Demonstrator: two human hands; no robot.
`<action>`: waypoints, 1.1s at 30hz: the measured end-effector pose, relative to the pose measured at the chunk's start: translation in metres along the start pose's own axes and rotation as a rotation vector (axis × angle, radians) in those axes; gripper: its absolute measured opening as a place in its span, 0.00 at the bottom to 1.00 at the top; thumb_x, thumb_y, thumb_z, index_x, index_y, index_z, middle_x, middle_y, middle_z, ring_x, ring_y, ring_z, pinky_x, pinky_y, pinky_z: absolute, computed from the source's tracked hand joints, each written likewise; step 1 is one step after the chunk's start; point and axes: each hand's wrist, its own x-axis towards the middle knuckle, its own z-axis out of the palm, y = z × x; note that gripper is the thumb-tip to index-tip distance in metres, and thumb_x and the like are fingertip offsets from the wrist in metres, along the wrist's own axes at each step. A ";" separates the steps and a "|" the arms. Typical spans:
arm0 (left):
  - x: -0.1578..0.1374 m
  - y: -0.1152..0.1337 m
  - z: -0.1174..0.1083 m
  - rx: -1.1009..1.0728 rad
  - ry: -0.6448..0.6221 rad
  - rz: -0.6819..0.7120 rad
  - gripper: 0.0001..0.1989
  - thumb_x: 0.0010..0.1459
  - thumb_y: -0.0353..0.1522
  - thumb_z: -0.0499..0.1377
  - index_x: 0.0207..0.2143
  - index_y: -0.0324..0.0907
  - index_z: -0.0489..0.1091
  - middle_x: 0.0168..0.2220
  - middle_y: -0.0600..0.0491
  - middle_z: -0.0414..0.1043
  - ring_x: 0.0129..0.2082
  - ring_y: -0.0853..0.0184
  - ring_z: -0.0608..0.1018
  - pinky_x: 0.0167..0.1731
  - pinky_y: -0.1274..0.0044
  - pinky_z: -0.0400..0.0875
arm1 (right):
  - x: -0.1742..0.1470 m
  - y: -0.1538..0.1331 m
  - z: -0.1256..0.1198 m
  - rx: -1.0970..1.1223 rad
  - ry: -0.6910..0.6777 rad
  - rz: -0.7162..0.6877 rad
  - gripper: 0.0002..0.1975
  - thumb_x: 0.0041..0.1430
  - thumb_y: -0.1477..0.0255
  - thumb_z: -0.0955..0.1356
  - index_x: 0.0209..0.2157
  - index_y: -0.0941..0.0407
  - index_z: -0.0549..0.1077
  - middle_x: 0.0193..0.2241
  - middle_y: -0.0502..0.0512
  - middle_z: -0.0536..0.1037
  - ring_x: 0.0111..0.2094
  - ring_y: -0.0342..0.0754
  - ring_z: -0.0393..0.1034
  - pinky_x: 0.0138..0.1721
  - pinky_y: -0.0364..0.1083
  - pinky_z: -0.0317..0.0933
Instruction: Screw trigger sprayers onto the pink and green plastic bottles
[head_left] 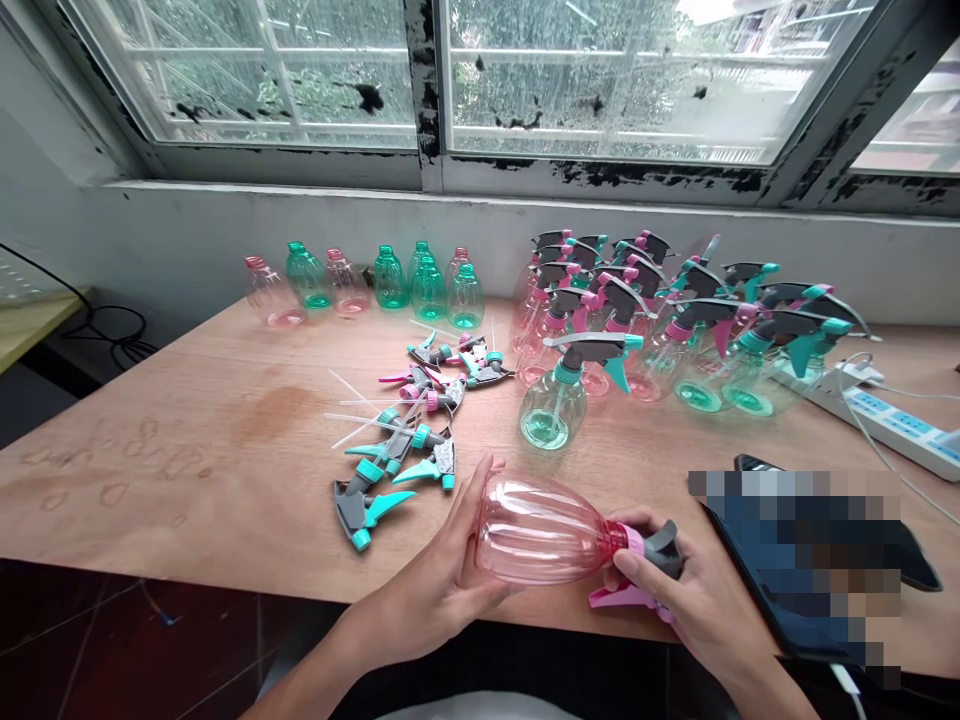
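No legible text, label, brand, number or sign on held pink bottle [540, 530] or power strip [900, 420]; unreadable under pixelation on dark-screened device [772, 580].

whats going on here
A person holds a pink bottle on its side: the left grip cups its base end, and the right grip has the pink and grey spray head at its neck. Whether it is fully tight can't be told. Loose spray heads lie ahead to the left, headless bottles stand behind them, and bottles with heads fitted crowd the back right.
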 end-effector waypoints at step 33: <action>0.001 0.003 0.000 -0.048 -0.004 -0.063 0.54 0.61 0.38 0.65 0.72 0.56 0.25 0.76 0.52 0.28 0.74 0.56 0.39 0.71 0.62 0.37 | -0.001 0.000 -0.002 -0.024 -0.028 -0.015 0.16 0.54 0.60 0.78 0.39 0.55 0.78 0.25 0.51 0.80 0.28 0.50 0.75 0.33 0.47 0.75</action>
